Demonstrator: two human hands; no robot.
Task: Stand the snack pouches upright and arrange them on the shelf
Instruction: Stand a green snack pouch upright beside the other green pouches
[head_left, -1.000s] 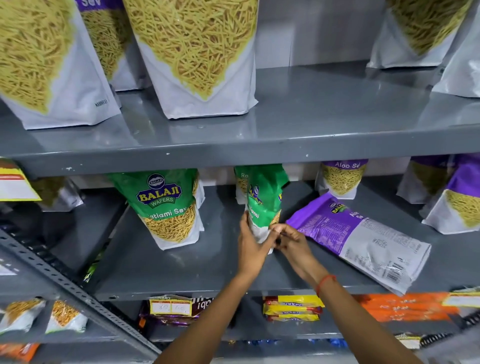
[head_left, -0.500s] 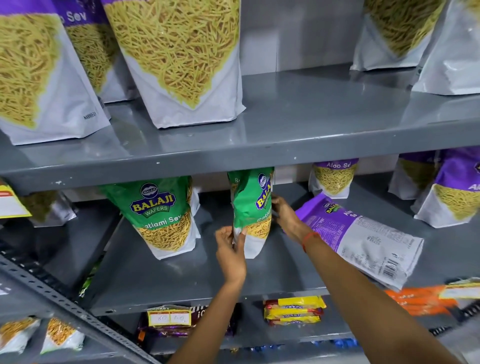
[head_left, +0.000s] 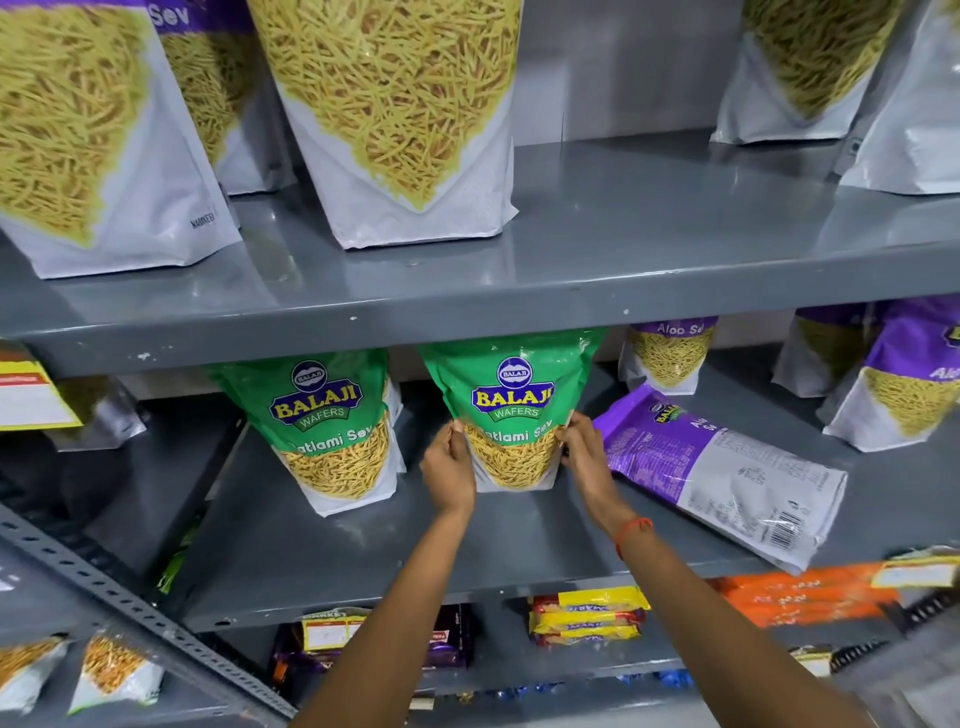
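Observation:
A green Ratlami Sev pouch stands upright on the grey middle shelf, its front facing me. My left hand grips its left edge and my right hand grips its right edge. A second green pouch stands upright just to the left. To the right, a purple Aloo Sev pouch lies flat on the shelf, its bottom end reaching over the front edge. Other purple pouches stand upright at the back right.
Large white sev bags stand on the upper shelf. Below are biscuit packs and orange packs. A slotted metal upright runs diagonally at lower left. Bare shelf lies in front of the green pouches.
The green pouch was edge-on and has been turned so its front faces me. My right hand moved from behind it to its right edge; my left hand slid up its left edge.

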